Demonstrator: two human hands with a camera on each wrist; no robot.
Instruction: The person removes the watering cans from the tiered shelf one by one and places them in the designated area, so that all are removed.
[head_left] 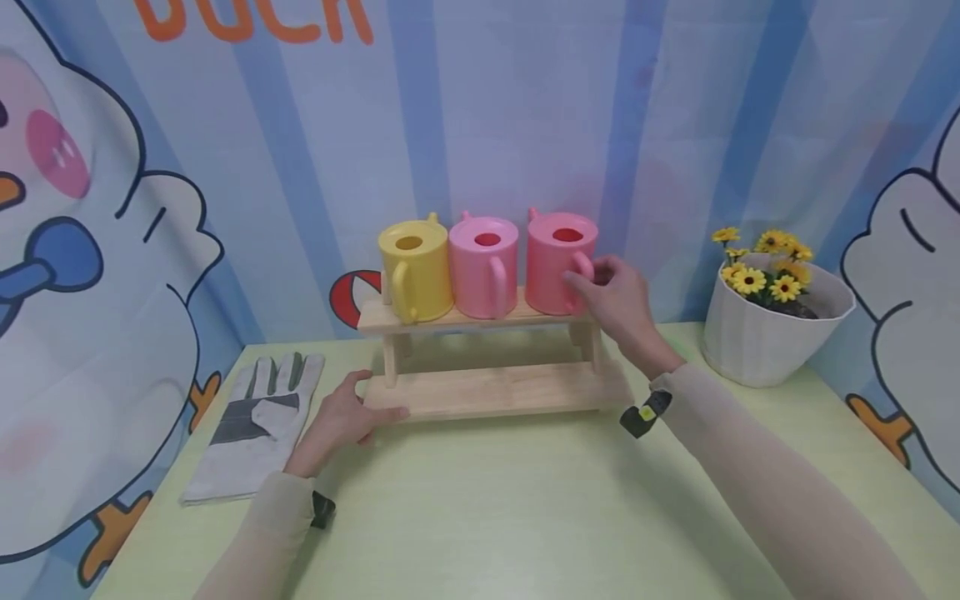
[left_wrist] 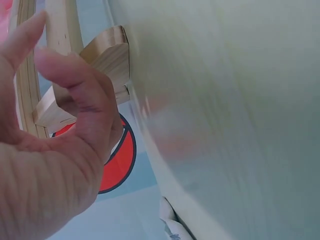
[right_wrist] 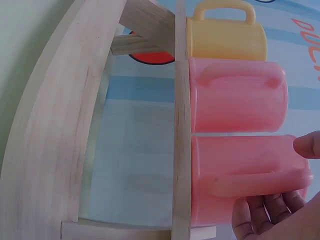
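Note:
Three small watering cans stand upright in a row on the upper board of a two-tier wooden stand (head_left: 495, 390): a yellow one (head_left: 427, 279), a light pink one (head_left: 476, 275) and a darker pink one (head_left: 546, 267). Their handles face me, with spouts partly hidden behind. My right hand (head_left: 618, 300) holds the darker pink can at its handle (right_wrist: 260, 183), thumb on one side and curled fingers on the other. At the lower board's left end, my left hand (head_left: 348, 417) grips the wood, its thumb along the front edge; some fingertips are hidden.
A grey and white work glove (head_left: 251, 425) lies flat on the table (head_left: 495, 517) at left. At the right back stands a white pot (head_left: 750, 342) with yellow flowers (head_left: 768, 262). A printed cloth backdrop (head_left: 517, 108) hangs directly behind the stand.

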